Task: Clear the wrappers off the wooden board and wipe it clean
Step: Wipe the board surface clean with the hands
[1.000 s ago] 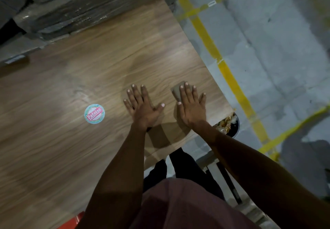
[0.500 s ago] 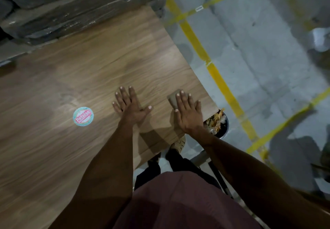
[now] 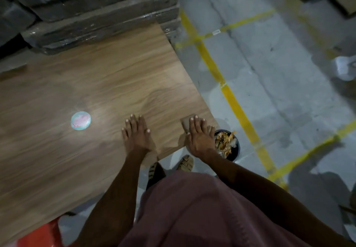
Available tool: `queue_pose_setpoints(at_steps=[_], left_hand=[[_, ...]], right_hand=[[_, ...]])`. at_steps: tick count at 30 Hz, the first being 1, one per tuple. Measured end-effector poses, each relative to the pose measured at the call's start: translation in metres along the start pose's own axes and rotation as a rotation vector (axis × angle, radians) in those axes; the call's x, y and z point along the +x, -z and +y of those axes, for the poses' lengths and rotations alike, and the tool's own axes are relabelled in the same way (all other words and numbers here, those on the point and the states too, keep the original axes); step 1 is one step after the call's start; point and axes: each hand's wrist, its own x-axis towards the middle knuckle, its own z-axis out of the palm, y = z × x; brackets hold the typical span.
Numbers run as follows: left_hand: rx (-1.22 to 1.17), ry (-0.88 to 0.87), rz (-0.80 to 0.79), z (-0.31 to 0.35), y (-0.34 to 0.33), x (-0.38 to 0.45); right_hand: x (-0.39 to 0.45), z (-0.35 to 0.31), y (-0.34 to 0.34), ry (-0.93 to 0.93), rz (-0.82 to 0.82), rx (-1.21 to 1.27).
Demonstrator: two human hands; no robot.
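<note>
— How does your grip stand?

— Your right hand [image 3: 200, 138] lies flat, fingers straight, pressing a small grey-brown cloth [image 3: 186, 123] onto the wooden board [image 3: 107, 84]. The cloth shows only as a corner past your fingertips; the rest is under the palm. Nothing is curled round it.

— And the other one?

— Your left hand [image 3: 135, 133] rests palm down on the board too, fingers straight and slightly spread, holding nothing. It sits left of the right hand, the two apart with bare wood between them.

— Where on the board are you?

— At its near right corner. Your right hand is just beside the right edge, its outer side reaching that edge.

— What else lies on the wood?

— A round sticker [image 3: 80, 120], pale blue with pink in the middle, well left of your left hand. Its lettering is too blurred to read.

— And the wrappers?

— Just off the corner, on the floor [image 3: 279, 84], stands a black bin [image 3: 234, 150] with crumpled wrappers [image 3: 223, 140] in it, near your right wrist. The floor is grey with yellow lines [image 3: 237, 108]. At the far edge of the board are dark wrapped stacks [image 3: 100, 15]. Your sandalled feet [image 3: 185, 163] show below the near edge.
</note>
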Motion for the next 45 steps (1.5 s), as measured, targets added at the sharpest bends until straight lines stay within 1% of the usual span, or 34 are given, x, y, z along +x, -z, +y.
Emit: queue_pose_setpoints(at_steps=[1, 3, 5, 7, 8, 12, 14, 17, 19, 23, 27, 29, 33, 34, 36, 40, 42, 45], left_hand=[[0.017, -0.023, -0.009, 0.000, -0.004, -0.013], [0.044, -0.061, 0.012, 0.000, -0.014, -0.032], [0.065, -0.041, 0.025, 0.002, -0.019, -0.040], [0.080, 0.002, 0.010, 0.006, -0.023, -0.040], [0.079, 0.020, 0.002, 0.009, -0.023, -0.039], [0.042, 0.054, -0.003, 0.017, -0.021, -0.036], [0.031, 0.050, 0.004, 0.015, -0.022, -0.036], [0.022, 0.044, 0.012, 0.009, -0.026, -0.037], [0.006, 0.035, 0.010, 0.007, -0.025, -0.037], [-0.042, 0.036, -0.013, 0.006, -0.019, -0.038], [-0.051, 0.028, -0.040, 0.006, -0.011, -0.040], [-0.067, 0.027, -0.053, 0.004, -0.007, -0.041], [-0.065, -0.007, -0.063, -0.003, -0.003, -0.042], [-0.067, -0.015, -0.054, -0.005, -0.003, -0.043], [-0.058, -0.023, -0.018, -0.005, 0.000, -0.043], [0.000, -0.044, -0.015, -0.006, 0.014, -0.035], [0.039, -0.076, -0.008, -0.011, 0.021, -0.027], [0.068, -0.135, -0.006, -0.020, 0.026, -0.015]], right_hand=[[-0.002, 0.002, 0.001, 0.010, -0.026, -0.005], [-0.003, 0.007, 0.001, 0.100, -0.056, -0.060], [-0.004, 0.010, 0.001, 0.216, -0.089, -0.135], [-0.008, 0.012, 0.000, 0.264, -0.108, -0.192], [-0.008, 0.014, -0.001, 0.245, -0.107, -0.195], [-0.006, 0.029, 0.007, 0.066, -0.112, -0.094], [-0.008, 0.037, 0.007, 0.085, -0.111, -0.121], [-0.016, 0.037, 0.003, 0.175, -0.143, -0.147], [-0.020, 0.036, 0.000, 0.176, -0.151, -0.134], [-0.016, 0.043, 0.004, -0.002, -0.124, 0.013], [-0.008, 0.043, 0.008, -0.114, -0.117, 0.154], [-0.006, 0.037, 0.008, -0.101, -0.123, 0.153], [-0.008, 0.027, 0.004, 0.078, -0.115, -0.009], [-0.008, 0.028, 0.003, 0.077, -0.108, -0.035], [-0.003, 0.032, 0.005, 0.010, -0.089, -0.030], [0.010, 0.036, 0.022, -0.170, -0.112, 0.125], [0.013, 0.026, 0.026, -0.186, -0.142, 0.127], [0.015, 0.004, 0.019, -0.107, -0.137, 0.035]])
